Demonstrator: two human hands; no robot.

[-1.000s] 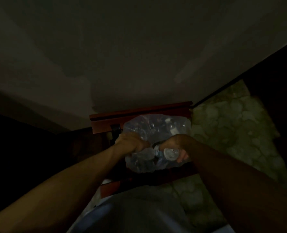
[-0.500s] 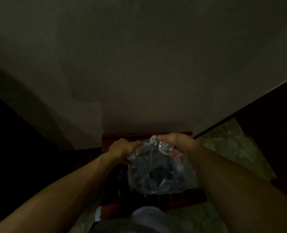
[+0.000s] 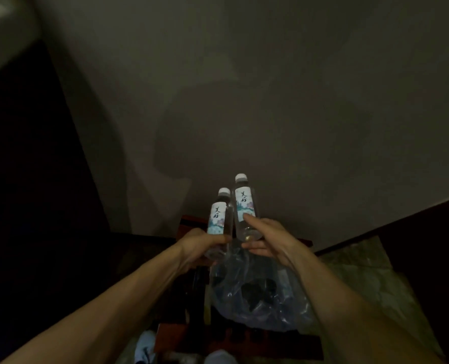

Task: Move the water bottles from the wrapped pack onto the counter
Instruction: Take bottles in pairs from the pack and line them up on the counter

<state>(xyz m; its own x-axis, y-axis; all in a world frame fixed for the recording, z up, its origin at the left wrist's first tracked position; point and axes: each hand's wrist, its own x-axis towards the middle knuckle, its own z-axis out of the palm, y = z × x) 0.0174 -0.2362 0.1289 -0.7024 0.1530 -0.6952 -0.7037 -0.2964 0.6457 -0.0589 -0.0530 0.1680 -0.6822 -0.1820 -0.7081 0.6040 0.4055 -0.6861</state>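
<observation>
Gripping one bottle each, the left hand [image 3: 205,241] wraps its fingers round the left water bottle [image 3: 218,219] and the right hand [image 3: 264,241] pinches the right water bottle [image 3: 244,208] near its base. Both bottles have just come up out of the wrapped pack [image 3: 257,298], which lay closed around them a moment ago, so two now await the counter, unseen here. Both forearms reach forward, bottles upright and raised.

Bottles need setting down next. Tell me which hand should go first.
Probably left: the left hand holds only its clear white-capped water bottle; the right hand holds a bottle and also the crumpled clear plastic wrap.
</observation>
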